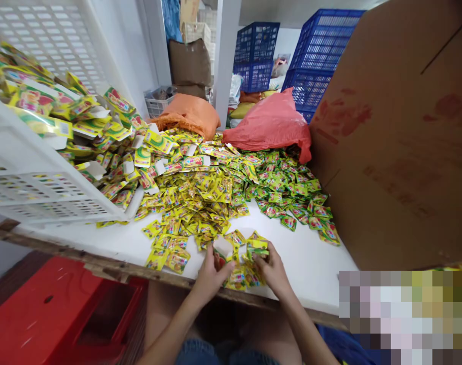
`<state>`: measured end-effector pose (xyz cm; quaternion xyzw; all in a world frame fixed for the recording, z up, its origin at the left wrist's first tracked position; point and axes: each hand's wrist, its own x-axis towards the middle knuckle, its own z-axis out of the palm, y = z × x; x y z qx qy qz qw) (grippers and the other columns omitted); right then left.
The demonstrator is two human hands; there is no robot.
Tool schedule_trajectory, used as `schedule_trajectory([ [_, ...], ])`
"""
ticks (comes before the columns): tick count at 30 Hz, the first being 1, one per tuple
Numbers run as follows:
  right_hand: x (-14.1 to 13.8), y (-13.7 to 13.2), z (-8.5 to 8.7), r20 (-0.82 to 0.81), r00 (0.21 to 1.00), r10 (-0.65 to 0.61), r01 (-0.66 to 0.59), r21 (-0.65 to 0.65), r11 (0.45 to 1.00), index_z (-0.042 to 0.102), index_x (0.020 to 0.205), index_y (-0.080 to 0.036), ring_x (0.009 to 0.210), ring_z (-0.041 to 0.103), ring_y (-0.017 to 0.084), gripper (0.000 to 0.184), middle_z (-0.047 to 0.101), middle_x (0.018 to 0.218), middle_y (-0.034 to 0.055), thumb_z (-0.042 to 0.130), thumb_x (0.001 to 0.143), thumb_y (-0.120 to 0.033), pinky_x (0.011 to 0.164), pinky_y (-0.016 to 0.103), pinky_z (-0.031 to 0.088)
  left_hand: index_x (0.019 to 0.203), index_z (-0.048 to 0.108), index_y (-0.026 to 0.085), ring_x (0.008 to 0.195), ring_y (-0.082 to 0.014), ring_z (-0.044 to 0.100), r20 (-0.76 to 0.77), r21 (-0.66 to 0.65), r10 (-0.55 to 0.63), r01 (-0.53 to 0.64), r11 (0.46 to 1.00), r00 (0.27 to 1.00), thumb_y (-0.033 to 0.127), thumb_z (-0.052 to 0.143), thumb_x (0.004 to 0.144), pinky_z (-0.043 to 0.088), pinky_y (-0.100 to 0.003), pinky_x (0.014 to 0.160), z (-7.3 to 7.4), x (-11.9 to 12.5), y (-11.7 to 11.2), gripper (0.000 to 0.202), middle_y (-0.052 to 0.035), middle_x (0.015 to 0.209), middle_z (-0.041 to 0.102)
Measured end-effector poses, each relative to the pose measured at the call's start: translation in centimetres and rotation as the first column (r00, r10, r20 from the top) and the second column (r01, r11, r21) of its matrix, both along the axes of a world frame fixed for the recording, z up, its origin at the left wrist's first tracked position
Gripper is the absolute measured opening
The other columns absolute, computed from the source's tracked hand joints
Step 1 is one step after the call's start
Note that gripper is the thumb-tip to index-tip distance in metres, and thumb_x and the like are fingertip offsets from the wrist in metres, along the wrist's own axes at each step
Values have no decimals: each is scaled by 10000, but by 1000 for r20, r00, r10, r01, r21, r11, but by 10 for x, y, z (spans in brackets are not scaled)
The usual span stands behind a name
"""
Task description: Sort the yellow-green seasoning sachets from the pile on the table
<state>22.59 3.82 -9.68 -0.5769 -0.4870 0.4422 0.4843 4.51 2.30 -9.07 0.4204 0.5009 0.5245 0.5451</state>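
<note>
My left hand (210, 278) is closed around a small printed carton (223, 247), whose white flap stands open at the top. Facing it, my right hand (272, 269) pinches a few yellow-green sachets (258, 248) just right of the carton. Both hands are over the front edge of the white table (299, 268). Loose yellow sachets (236, 278) lie under and between them, and more yellow sachets (170, 252) sit to the left. Behind the hands spreads a heap of yellow sachets (194, 197), with green sachets (278, 190) to its right.
On the left, a tipped white crate (51, 190) spills printed cartons (112, 129) onto the table. An orange sack (190, 114) and a red sack (272, 121) lie behind the heap. A large cardboard box (390, 167) walls the right side. A red stool (44, 309) stands below left.
</note>
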Motion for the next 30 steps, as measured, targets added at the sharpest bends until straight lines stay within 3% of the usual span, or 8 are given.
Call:
schedule_trajectory([
  [4,1,-5,18,-450,891,53,-124,-130,984,569,933,-204,651,548,160,322,627,856,31,650,690,-401,557,267,399,1056,528,166,894,-233,604,-217,41,12,-3,999,976,294,783,489,456,-322,803,-4,4,6,634,-96,988,656],
  [8,-7,-3,47,-509,851,131,-197,-77,977,559,956,-234,663,547,149,296,616,883,19,599,745,-437,560,254,398,965,593,144,857,-236,616,-93,51,-123,128,990,988,250,805,447,471,-318,778,-3,6,15,569,-96,945,678],
  [11,-19,3,63,-315,911,265,-259,62,964,552,920,-233,681,535,150,213,598,819,0,563,782,-395,592,252,401,930,611,128,816,-221,621,48,67,-294,291,955,955,223,805,452,476,-311,769,0,6,20,525,-80,906,684],
  [15,-32,12,65,215,935,282,-325,201,924,551,844,-205,720,513,163,81,549,752,-1,515,806,-267,666,272,400,1010,574,121,770,-191,619,120,31,-402,401,916,908,194,790,489,474,-302,751,-3,4,21,568,-66,879,676],
  [17,-34,13,62,431,863,264,-389,233,891,549,852,-197,781,509,176,81,540,803,19,484,805,-183,709,288,398,1065,539,126,779,-182,610,121,17,-409,410,912,905,166,786,491,468,-298,754,-9,4,21,626,-62,901,666],
  [21,-30,11,59,628,731,267,-500,226,836,524,915,-200,899,494,184,209,525,922,52,417,795,-65,783,298,400,1146,488,146,870,-193,576,98,61,-430,426,903,898,127,778,484,448,-300,792,-20,5,23,723,-66,1020,620],
  [27,-35,15,61,868,436,238,-523,29,852,528,806,-186,843,509,207,171,537,879,73,473,737,-40,736,309,412,1186,464,153,959,-223,540,7,96,-431,429,898,902,120,729,548,430,-334,845,-23,10,22,691,-75,1093,577],
  [30,-40,18,61,847,445,291,-567,15,823,520,879,-187,866,525,201,218,559,901,66,505,724,-35,747,298,412,1145,503,142,1001,-244,520,-55,81,-393,397,914,918,132,715,566,417,-354,872,-22,9,21,617,-80,1092,585],
])
